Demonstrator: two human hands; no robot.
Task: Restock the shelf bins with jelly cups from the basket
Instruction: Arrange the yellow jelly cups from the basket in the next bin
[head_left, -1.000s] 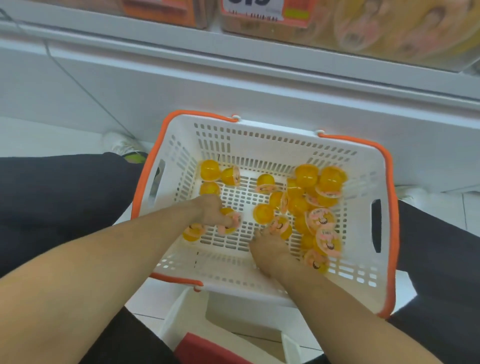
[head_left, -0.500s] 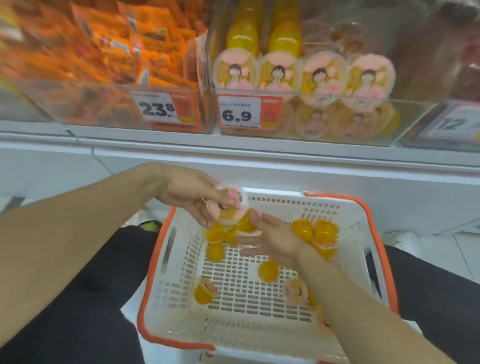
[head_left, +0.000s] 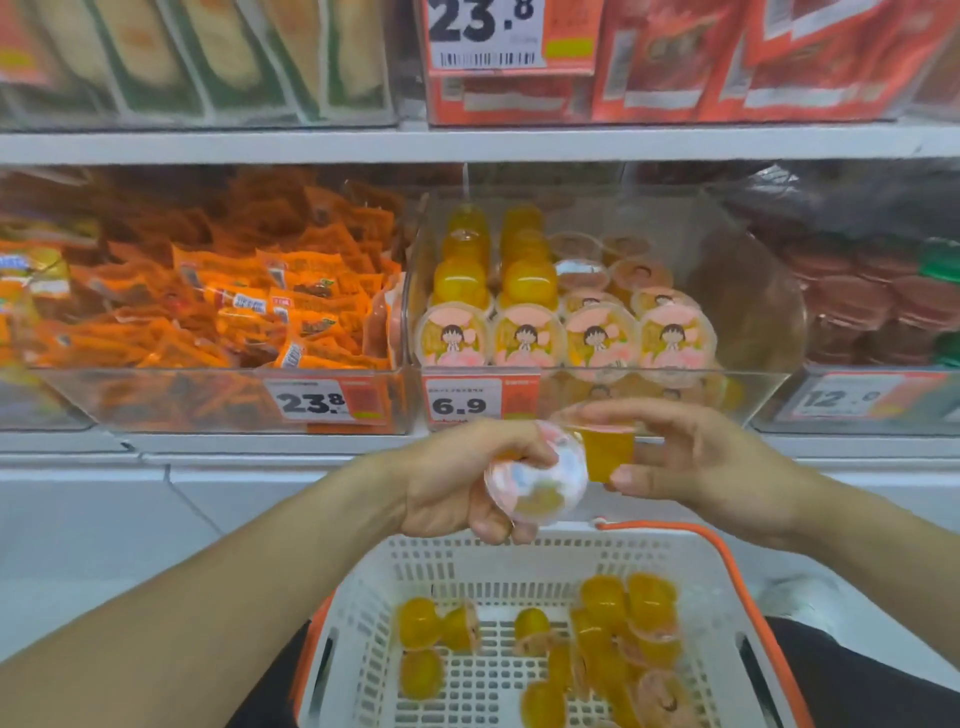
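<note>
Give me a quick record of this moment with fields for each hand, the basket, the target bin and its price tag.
left hand: left hand grips a jelly cup, lid facing the camera
right hand: right hand pinches a second jelly cup on its side
basket: white basket with orange rim, below the hands, loose jelly cups still inside
target bin: clear shelf bin with cups lined along its front, right rear part bare
price tag: price tag reads 6.9
</note>
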